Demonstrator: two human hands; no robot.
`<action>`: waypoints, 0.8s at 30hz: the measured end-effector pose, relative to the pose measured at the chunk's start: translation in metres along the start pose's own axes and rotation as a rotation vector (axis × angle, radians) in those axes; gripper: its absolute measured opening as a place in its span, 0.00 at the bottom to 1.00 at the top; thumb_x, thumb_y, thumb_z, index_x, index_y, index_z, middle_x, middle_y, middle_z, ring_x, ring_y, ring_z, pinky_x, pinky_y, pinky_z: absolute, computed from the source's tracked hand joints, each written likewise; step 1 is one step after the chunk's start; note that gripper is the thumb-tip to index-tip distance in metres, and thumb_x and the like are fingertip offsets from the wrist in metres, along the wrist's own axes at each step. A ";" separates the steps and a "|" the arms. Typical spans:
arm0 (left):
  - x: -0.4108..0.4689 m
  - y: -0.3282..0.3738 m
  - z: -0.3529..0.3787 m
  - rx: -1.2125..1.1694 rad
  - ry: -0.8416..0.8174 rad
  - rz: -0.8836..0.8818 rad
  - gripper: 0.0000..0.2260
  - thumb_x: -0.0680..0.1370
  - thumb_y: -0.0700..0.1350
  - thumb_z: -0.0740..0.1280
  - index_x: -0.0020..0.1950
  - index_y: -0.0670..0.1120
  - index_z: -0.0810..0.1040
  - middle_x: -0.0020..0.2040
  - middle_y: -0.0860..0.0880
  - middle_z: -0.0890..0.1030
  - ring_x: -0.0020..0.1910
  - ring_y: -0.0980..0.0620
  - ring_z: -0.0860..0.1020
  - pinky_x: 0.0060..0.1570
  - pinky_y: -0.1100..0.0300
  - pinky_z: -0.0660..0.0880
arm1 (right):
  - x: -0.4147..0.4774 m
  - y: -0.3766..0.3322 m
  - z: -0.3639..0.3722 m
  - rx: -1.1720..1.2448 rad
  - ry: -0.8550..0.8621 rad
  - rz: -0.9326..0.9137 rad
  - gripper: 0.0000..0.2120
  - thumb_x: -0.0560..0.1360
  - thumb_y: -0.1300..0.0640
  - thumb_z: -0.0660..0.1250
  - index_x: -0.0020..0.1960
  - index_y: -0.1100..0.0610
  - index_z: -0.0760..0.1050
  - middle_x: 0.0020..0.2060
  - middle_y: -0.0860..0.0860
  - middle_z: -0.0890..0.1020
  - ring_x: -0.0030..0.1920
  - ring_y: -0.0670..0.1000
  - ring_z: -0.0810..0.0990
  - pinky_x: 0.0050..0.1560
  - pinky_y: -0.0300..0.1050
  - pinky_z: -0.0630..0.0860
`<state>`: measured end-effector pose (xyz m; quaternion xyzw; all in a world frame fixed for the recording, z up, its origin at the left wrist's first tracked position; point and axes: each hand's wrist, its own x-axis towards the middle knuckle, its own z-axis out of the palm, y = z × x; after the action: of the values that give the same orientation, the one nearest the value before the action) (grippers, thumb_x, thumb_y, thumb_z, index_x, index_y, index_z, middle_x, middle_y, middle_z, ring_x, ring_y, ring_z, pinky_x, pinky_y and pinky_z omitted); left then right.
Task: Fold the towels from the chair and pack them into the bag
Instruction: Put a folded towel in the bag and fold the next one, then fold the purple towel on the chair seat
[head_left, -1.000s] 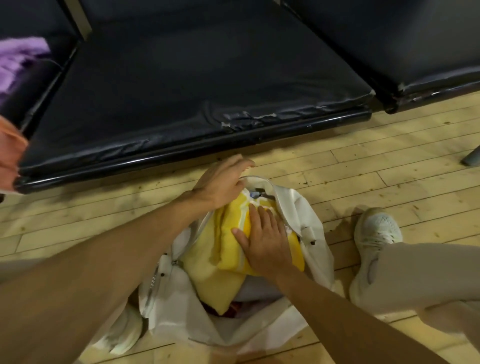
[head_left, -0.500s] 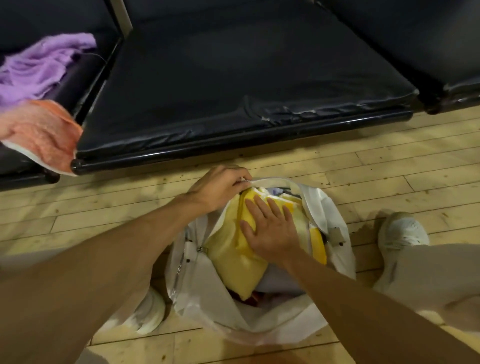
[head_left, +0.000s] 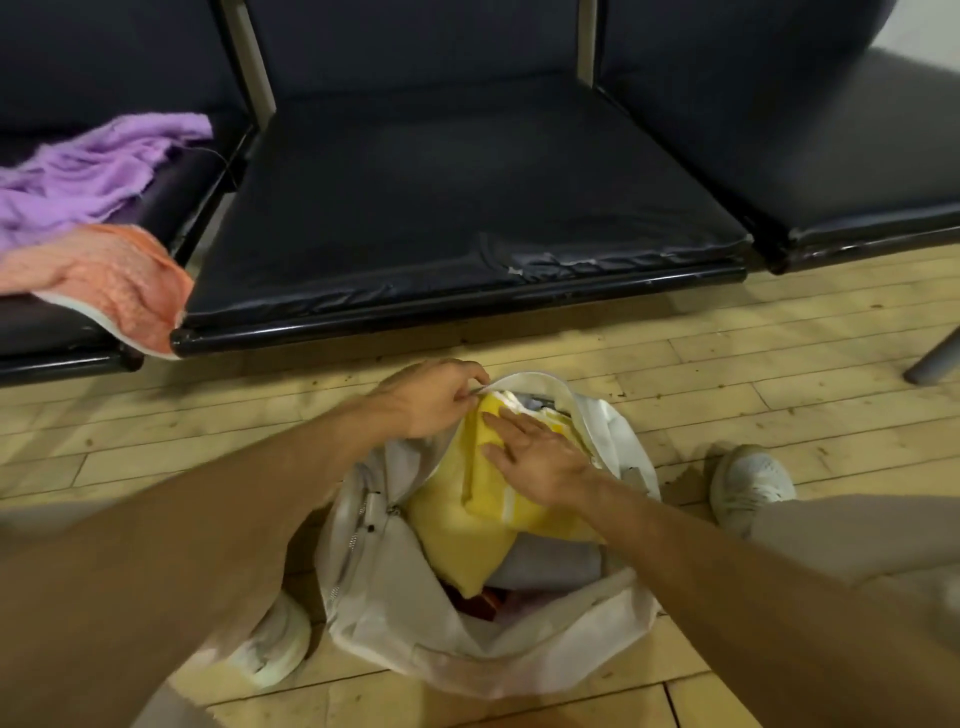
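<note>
Of your hands, the left hand (head_left: 431, 397) pinches the far rim of the white fabric bag (head_left: 395, 587) with curled fingers; the right hand (head_left: 540, 457) presses flat, fingers straight, on the folded yellow towel (head_left: 467, 530) in its mouth. The bag sits on the wooden plank floor (head_left: 727, 364) before the black padded chair seat (head_left: 441, 208), whose top is bare. A purple towel (head_left: 93, 176) and an orange towel (head_left: 114, 280) lie on the left seat.

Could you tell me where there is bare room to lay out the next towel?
The middle seat, right of the purple towel and orange towel, is bare; so is the right seat. The left seat is crowded; the yellow towel crowds the bag.
</note>
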<state>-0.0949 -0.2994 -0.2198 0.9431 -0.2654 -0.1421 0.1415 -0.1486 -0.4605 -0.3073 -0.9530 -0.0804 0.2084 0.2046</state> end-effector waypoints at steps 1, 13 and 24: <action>-0.004 0.003 -0.006 0.021 -0.031 0.005 0.13 0.80 0.44 0.63 0.64 0.48 0.76 0.51 0.47 0.81 0.52 0.48 0.79 0.49 0.61 0.73 | -0.006 0.003 -0.008 -0.010 -0.002 -0.016 0.26 0.82 0.43 0.51 0.79 0.47 0.53 0.79 0.47 0.53 0.78 0.51 0.52 0.75 0.49 0.53; -0.082 0.036 -0.118 -0.055 -0.093 0.074 0.08 0.79 0.46 0.65 0.57 0.49 0.79 0.40 0.53 0.83 0.39 0.56 0.82 0.42 0.69 0.74 | -0.082 -0.057 -0.134 0.137 0.130 -0.124 0.10 0.76 0.60 0.61 0.46 0.55 0.81 0.39 0.50 0.85 0.32 0.48 0.83 0.30 0.36 0.76; -0.145 -0.096 -0.186 0.086 0.410 -0.267 0.12 0.78 0.41 0.62 0.57 0.48 0.81 0.53 0.50 0.82 0.52 0.51 0.79 0.52 0.62 0.71 | -0.010 -0.190 -0.178 0.264 0.342 -0.325 0.09 0.79 0.61 0.61 0.50 0.56 0.81 0.41 0.51 0.84 0.36 0.43 0.80 0.29 0.29 0.71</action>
<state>-0.1060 -0.1064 -0.0540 0.9840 -0.1102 0.0464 0.1320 -0.0936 -0.3544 -0.0751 -0.9139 -0.1689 0.0174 0.3687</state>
